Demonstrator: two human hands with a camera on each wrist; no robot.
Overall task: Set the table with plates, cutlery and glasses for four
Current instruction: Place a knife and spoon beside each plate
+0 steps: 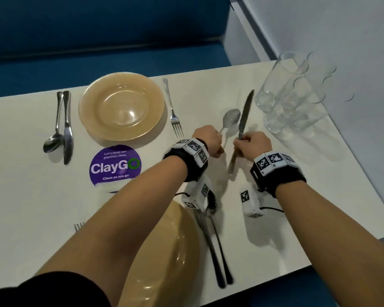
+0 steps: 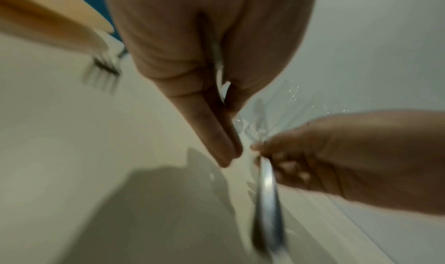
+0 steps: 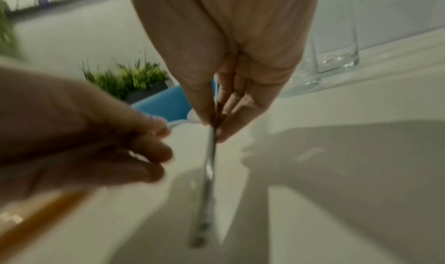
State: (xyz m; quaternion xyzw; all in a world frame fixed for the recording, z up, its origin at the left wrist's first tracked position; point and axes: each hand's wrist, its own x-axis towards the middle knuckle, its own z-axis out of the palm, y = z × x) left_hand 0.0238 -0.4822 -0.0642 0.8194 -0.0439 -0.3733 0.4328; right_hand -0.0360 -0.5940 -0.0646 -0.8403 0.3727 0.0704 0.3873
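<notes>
Left hand grips a spoon; right hand pinches a knife (blade pointing away).

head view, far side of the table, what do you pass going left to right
spoon → knife → plate → fork → spoon in the left hand → knife in the right hand → glasses

place: canteen booth | cues: blue bench; ClayGo sticker; white table
</notes>
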